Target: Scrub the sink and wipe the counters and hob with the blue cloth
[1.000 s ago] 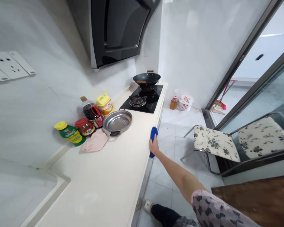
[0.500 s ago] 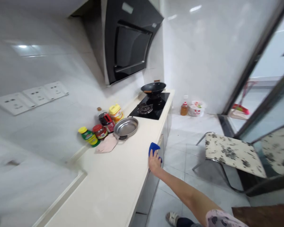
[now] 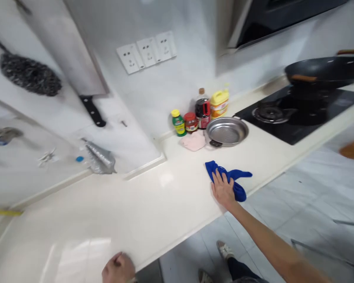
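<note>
My right hand [image 3: 223,190] presses a crumpled blue cloth [image 3: 238,192] against the white countertop [image 3: 153,204], near its front edge. Part of the cloth sticks out to the right of the fingers. At the bottom of the view my left hand [image 3: 118,269] is curled into a loose fist by the counter's front edge, and no object shows in it. Beyond the cloth sits a round steel pan [image 3: 227,132] with a black handle knob. Left of that pan lies a folded pink cloth [image 3: 193,141].
Along the wall stand a green bottle [image 3: 178,123], a red-lidded jar [image 3: 190,122], a dark sauce bottle [image 3: 202,109] and a yellow jug [image 3: 219,103]. A black wok [image 3: 327,70] rests on the stove [image 3: 295,127]. A cleaver [image 3: 67,51] and a scrubbing brush [image 3: 29,74] hang at left.
The view has swung left, bringing my left hand and the hanging tools into sight. My right hand has shifted from the counter's edge onto its top, with the blue cloth more spread out.
</note>
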`<state>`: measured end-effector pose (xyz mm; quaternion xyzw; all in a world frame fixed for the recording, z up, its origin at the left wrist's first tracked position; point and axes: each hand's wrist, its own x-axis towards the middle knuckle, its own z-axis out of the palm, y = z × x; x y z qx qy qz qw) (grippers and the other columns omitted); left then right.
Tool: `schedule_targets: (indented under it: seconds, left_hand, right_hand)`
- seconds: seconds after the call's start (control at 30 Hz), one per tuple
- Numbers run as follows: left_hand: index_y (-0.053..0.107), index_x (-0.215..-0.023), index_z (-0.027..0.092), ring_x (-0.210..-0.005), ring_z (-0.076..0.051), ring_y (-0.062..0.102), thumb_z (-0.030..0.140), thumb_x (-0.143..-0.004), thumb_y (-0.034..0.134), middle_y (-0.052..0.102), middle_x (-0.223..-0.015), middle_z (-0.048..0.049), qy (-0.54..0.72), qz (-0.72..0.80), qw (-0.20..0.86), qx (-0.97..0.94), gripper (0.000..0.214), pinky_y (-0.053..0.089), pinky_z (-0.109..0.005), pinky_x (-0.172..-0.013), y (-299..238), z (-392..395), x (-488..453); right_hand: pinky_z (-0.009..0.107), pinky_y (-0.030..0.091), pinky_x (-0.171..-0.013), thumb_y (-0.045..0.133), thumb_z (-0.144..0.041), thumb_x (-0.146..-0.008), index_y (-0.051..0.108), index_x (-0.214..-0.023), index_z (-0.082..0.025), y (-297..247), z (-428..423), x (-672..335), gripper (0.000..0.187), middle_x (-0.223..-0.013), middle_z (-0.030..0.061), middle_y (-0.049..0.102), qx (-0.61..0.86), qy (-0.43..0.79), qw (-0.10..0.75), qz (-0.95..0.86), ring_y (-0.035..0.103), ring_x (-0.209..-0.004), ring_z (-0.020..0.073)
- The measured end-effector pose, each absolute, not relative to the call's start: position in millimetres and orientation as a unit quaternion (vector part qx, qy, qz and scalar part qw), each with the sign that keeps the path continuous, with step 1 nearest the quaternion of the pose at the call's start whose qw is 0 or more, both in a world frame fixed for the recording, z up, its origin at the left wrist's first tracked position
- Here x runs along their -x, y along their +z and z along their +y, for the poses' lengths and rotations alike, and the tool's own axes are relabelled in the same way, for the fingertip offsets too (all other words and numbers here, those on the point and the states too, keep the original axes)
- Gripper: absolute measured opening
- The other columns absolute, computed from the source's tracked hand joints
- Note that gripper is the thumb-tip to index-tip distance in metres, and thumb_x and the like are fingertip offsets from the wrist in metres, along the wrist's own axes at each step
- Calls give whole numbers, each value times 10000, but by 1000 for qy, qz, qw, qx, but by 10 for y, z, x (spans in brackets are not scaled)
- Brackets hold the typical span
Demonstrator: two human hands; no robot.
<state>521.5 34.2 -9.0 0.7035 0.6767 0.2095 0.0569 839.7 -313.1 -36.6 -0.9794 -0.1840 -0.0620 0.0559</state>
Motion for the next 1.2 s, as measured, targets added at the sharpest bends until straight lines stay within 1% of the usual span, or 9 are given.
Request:
schedule_targets:
  seconds: [0.2, 0.33, 0.5, 0.63, 0.7, 0.83, 0.9, 1.07, 1.2]
  left_hand:
    - [708, -831, 221, -823, -264, 585, 324, -802, 516, 685, -994, -97, 236, 682, 42, -691, 219, 368, -383, -634, -205, 329, -5182]
    - [704, -810, 204, -790, -229, 545, 268, -808, 531, 682, -976, -89, 255, 670, 45, -696, 184, 302, -359, -623, -292, 325, -5107]
    - [712, -798, 202, -778, -221, 543, 214, -845, 495, 686, -944, -90, 261, 633, 76, -725, 223, 330, -369, -684, -341, 285, -5008]
    - [724, -905, 212, -821, -244, 574, 199, -864, 469, 716, -990, -96, 263, 599, 123, -746, 259, 356, -395, -734, -337, 219, -4952]
    - [714, -974, 222, -836, -247, 596, 223, -871, 457, 723, -1002, -91, 268, 576, 184, -750, 276, 394, -402, -757, -282, 222, -4863]
    - [606, -1145, 178, -691, -201, 611, 460, -873, 487, 709, -1009, -111, 310, 539, 495, -607, 409, 493, -384, -681, -76, 478, -4324]
    - [552, -1174, 174, -650, -186, 612, 567, -823, 533, 695, -1050, -113, 340, 536, 562, -530, 527, 514, -373, -631, 5, 734, -3852]
    - [602, -1102, 227, -755, -215, 665, 566, -733, 558, 734, -968, -55, 352, 645, 431, -524, 504, 545, -397, -771, 13, 1400, -2560]
    - [609, -1087, 264, -798, -245, 697, 541, -717, 524, 754, -978, -35, 339, 667, 351, -563, 470, 547, -421, -811, -58, 1882, -1959]
  right_hand:
    - [664, 253, -1147, 296, -341, -1032, 338, -1595, -161, -395, -2394, -7723, 592, -1679, 125, 277, 945, -11, 95, -312, 317, -1466, 393]
    - [672, 191, -1184, 344, -358, -1009, 266, -1622, -164, -363, -1864, -7194, 647, -1699, 128, 199, 898, 70, 149, -407, 253, -1506, 415]
    - [674, 166, -1200, 371, -355, -998, 232, -1632, -185, -381, -1305, -6664, 671, -1705, 112, 169, 848, 118, 180, -485, 210, -1531, 416]
    - [665, 161, -1204, 385, -353, -998, 243, -1628, -169, -388, -742, -6367, 672, -1708, 124, 146, 829, 104, 163, -524, 207, -1532, 407]
    - [662, 164, -1201, 381, -361, -1001, 256, -1623, -159, -372, -413, -6245, 666, -1709, 130, 139, 827, 96, 153, -533, 205, -1533, 407]
    - [661, 178, -1193, 382, -369, -1002, 272, -1615, -143, -282, 285, -6051, 662, -1710, 137, 130, 816, 111, 129, -552, 201, -1535, 396]
    - [669, 170, -1191, 390, -371, -1001, 274, -1611, -122, -200, 651, -5920, 669, -1709, 148, 121, 807, 127, 122, -563, 187, -1538, 401]
    - [680, 140, -1201, 433, -428, -999, 306, -1599, -140, -10, 1466, -5157, 678, -1702, 147, 157, 760, 173, 142, -610, 172, -1547, 391]
    - [653, 103, -1229, 441, -475, -1008, 404, -1556, -220, -10, 1549, -4325, 605, -1675, 100, 286, 657, 213, 171, -703, 184, -1560, 331]
